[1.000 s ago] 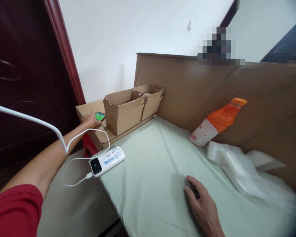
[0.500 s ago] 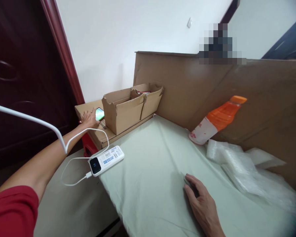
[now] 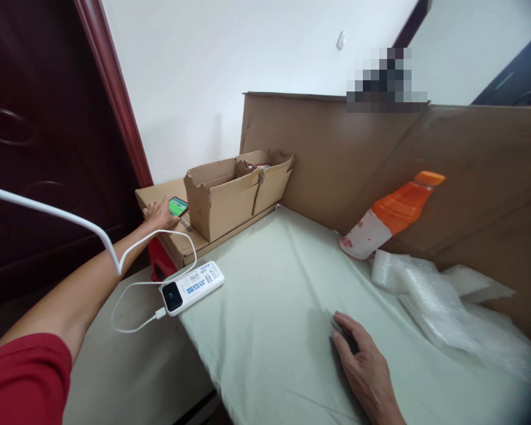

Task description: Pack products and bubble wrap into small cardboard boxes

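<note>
Over flat cardboard [image 3: 198, 235], the left hand [image 3: 160, 214] touches a rectangular phone [image 3: 177, 206].

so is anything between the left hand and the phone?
Nothing visible: the left hand is right at the phone, covering part of it. The open cardboard bin stands beyond the phone, on the side away from the hand. The white cable passes the forearm, not between them.

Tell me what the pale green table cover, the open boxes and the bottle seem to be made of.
Pale green table cover: probably matte fabric, since it lies in soft creases. Open boxes: cardboard, dull brown with ragged edges. Bottle: likely glossy plastic, going by its highlights and moulded shape, though possibly glass.
</note>
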Demonstrator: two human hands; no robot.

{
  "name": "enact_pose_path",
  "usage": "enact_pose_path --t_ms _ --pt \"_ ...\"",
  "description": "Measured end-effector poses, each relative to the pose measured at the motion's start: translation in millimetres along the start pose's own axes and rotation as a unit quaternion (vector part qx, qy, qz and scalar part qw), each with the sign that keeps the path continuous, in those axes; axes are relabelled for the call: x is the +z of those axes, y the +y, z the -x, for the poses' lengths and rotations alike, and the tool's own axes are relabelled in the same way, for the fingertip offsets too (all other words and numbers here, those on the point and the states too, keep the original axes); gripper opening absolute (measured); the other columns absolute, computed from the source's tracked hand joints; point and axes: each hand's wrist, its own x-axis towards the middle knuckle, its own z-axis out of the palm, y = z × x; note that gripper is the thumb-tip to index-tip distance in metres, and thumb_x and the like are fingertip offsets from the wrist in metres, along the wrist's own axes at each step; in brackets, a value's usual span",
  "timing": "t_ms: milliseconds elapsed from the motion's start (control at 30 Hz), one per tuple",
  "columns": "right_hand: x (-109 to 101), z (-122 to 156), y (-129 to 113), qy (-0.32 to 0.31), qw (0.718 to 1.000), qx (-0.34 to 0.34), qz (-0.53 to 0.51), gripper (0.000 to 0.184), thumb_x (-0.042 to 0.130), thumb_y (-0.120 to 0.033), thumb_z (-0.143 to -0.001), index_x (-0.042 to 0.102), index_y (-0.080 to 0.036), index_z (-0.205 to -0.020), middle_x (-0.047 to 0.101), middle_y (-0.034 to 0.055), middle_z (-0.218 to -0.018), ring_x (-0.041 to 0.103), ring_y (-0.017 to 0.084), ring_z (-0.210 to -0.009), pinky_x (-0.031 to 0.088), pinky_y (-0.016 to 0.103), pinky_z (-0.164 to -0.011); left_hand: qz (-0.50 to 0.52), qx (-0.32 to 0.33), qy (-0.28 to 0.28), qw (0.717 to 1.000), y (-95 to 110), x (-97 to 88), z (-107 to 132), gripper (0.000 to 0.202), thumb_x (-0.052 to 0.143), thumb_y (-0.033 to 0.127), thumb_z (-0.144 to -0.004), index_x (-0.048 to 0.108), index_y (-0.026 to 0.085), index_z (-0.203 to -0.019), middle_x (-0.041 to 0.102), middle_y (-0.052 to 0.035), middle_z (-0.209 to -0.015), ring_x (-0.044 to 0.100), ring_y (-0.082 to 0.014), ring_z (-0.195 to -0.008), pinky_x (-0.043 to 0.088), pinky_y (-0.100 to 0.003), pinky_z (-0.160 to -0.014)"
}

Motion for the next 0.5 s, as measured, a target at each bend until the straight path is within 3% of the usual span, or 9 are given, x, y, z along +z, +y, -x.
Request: enact_pose_path --t_ms 300,500 --pt "-1.9 0.7 -3.8 -0.008 1.0 0.011 0.0 0.04 0.054 -0.047 -0.084 0.07 -0.022 -0.111 0.071 0.0093 -0.123 0.068 0.028 -0.111 0.051 0.049 -0.105 0.011 -0.004 -0.014 1.0 -1.5 1.5 -4.5 0.081 0.062 0.05 -0.076 0.036 0.023 -0.148 0.055 -0.0206 -0.142 0.048 -0.0449 -0.13 0.042 -0.053 -0.098" --pt "-2.3 0.6 -1.5 -0.013 1.0 0.01 -0.007 0.041 0.054 -0.048 -0.085 0.069 -0.021 -0.112 0.071 0.0098 -0.124 0.068 0.028 -0.111 0.051 0.048 -0.106 0.002 0.002 -0.012 1.0 0.4 -0.9 -1.4 0.076 0.059 0.05 -0.077 0.039 0.023 -0.146 0.06 -0.0221 -0.134 0.05 -0.0452 -0.126 0.041 -0.053 -0.096"
